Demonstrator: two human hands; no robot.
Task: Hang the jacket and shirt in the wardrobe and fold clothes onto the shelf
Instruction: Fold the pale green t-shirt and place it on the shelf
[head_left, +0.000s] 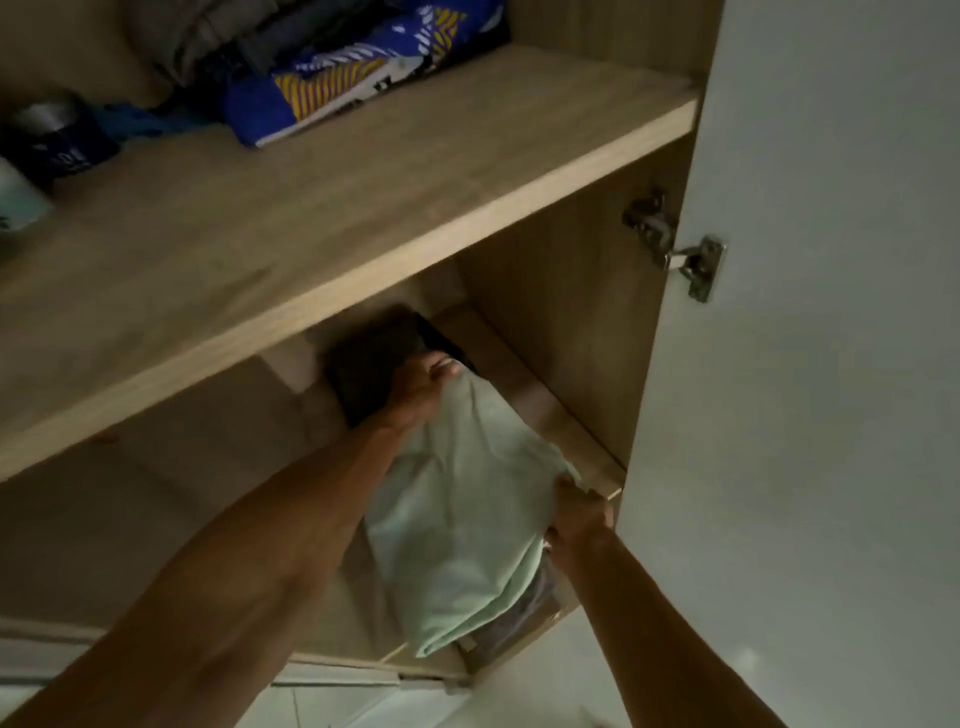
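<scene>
A folded pale green garment (462, 519) lies on the lower wardrobe shelf (592, 441), on top of a grey folded piece (524, 613) that peeks out at its near edge. My left hand (421, 395) grips the green garment's far end, beside a dark folded garment (369, 358) deeper in the shelf. My right hand (579, 512) holds the green garment's right edge, with its fingers tucked under the cloth.
The upper wooden shelf (363, 208) carries a blue, yellow and white patterned garment (343, 73), dark folded clothes behind it and a dark cup (57, 140) at the left. The white wardrobe door (831, 312) stands open on the right, with a metal hinge (675, 244).
</scene>
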